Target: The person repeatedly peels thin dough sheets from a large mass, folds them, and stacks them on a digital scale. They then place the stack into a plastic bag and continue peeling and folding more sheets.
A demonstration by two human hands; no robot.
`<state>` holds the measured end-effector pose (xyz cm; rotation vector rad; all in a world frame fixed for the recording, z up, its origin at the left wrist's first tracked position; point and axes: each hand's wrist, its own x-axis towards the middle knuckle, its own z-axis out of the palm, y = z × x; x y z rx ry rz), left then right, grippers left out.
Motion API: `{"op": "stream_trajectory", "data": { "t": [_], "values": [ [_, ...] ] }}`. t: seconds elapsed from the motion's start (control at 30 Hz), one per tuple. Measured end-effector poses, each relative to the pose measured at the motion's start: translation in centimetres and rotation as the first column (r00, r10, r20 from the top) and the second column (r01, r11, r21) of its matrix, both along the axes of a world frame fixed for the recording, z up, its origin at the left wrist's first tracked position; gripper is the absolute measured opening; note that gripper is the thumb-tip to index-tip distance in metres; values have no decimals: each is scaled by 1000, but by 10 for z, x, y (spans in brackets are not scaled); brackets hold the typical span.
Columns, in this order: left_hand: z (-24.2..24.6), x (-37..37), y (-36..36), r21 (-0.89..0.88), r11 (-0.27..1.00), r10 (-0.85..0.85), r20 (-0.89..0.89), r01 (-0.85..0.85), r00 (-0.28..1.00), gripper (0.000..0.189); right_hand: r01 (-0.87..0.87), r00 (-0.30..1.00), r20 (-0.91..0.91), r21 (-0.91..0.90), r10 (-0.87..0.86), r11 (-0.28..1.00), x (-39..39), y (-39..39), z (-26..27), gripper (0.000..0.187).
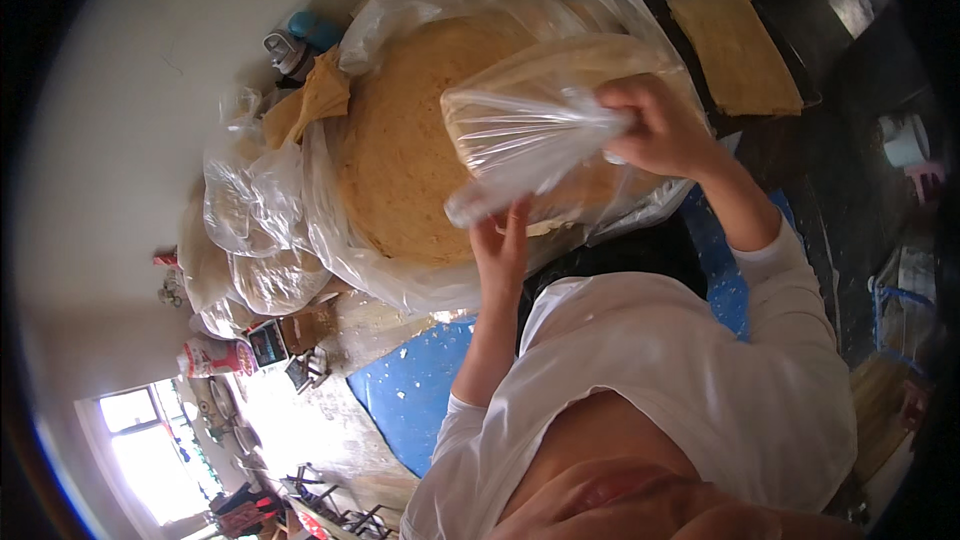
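My right hand [656, 127] grips the gathered neck of a clear plastic bag [525, 127], which holds a folded, pale tan flatbread-like sheet. Lower and to the left, my left hand [502, 247] pinches the bag's loose edge between thumb and fingers. Both hands and the bag are slightly blurred. Beneath the bag lies a large round tan flatbread [412, 142], perhaps the top of a stack. A wide clear plastic sheet [390, 285] surrounds it, and the held bag hides part of its right side.
Folded tan pieces [322, 97] and filled plastic bags [255, 195] sit at the left by the wall. Behind them stand a blue bottle [315, 30] and a grey-lidded bottle [285, 52]. A tan cloth-like rectangle [739, 52] rests at right. Blue floor covering [412, 390] bears scattered crumbs.
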<state>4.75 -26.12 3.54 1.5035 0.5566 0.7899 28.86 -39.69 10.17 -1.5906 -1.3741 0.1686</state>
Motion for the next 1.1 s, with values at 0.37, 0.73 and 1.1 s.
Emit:
{"op": "stream_trajectory", "data": {
  "t": [0.37,0.73,1.1],
  "values": [
    [22,81,-40,646,675,-313,-188,357,931,40,820,283,-695,-182,-662,542,-19,-312,-73,36],
    [-64,152,-55,874,219,34,-450,433,892,78,545,165,-20,-831,-986,108,-87,-380,-249,33],
    [-72,151,-59,844,169,116,-530,509,840,83,421,-47,-217,-890,-975,178,-12,-330,-511,47]
  ]
}}
